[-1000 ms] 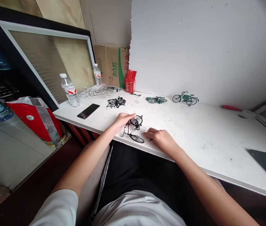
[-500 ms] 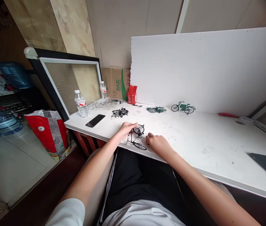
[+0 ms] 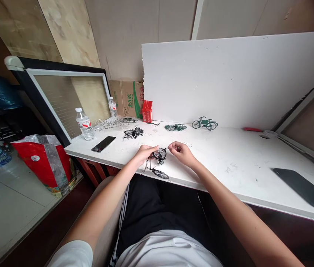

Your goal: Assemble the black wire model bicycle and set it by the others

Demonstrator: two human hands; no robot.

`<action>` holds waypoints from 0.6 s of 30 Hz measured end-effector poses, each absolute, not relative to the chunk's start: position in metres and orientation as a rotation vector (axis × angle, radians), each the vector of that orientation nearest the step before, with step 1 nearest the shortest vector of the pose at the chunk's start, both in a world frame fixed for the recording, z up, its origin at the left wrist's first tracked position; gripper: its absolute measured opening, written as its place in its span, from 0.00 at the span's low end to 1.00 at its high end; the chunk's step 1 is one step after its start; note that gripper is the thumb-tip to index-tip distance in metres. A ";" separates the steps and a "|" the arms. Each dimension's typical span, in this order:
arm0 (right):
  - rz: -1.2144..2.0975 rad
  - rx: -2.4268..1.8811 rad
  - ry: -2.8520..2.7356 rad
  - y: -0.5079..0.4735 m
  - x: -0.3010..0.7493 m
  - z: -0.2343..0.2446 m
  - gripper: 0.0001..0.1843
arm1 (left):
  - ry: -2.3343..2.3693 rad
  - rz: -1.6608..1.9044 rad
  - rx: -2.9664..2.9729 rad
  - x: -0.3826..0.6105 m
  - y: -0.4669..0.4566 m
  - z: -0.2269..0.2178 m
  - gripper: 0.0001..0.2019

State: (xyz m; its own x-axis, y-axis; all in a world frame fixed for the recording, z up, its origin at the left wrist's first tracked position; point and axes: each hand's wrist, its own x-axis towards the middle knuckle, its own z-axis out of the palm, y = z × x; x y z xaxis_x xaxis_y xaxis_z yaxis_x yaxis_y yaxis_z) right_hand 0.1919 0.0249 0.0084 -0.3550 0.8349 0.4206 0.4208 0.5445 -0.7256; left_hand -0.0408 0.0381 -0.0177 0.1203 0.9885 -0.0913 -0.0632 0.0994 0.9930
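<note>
A small black model bicycle (image 3: 157,162) is held over the table's front edge, one wheel up near my fingers and the other toward me. My left hand (image 3: 145,152) is closed on it by the upper wheel. Just right of that wheel, my right hand (image 3: 181,151) has its thumb and fingertips pinched together; whatever is between them, if anything, is too small to make out. Farther back, black model bicycle parts (image 3: 133,132) lie in a heap. A green model bicycle (image 3: 205,123) stands upright by the white board, with green parts (image 3: 175,127) lying to its left.
A phone (image 3: 103,144) and a water bottle (image 3: 85,125) are at the left, with thin black part frames (image 3: 118,122) behind. A red box (image 3: 147,111) stands by a cardboard carton (image 3: 130,98). At right are a dark flat slab (image 3: 304,188) and a red object (image 3: 253,129).
My right hand has risen from beside the lower part of the bicycle to beside its upper wheel. The view has turned slightly right; my left hand keeps its hold.
</note>
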 end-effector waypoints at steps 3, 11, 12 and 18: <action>0.677 -0.982 -1.896 0.026 0.185 -0.001 0.19 | 1.129 1.073 1.179 -0.032 0.040 -0.025 0.30; 0.468 -1.036 -1.990 0.026 0.175 -0.018 0.14 | 1.055 1.050 1.167 -0.030 0.042 -0.031 0.26; 0.466 -1.025 -2.006 0.027 0.175 -0.020 0.14 | 1.052 1.039 1.154 -0.030 0.041 -0.030 0.26; 0.463 -1.017 -2.010 0.030 0.175 -0.027 0.15 | 1.043 1.045 1.135 -0.029 0.040 -0.029 0.24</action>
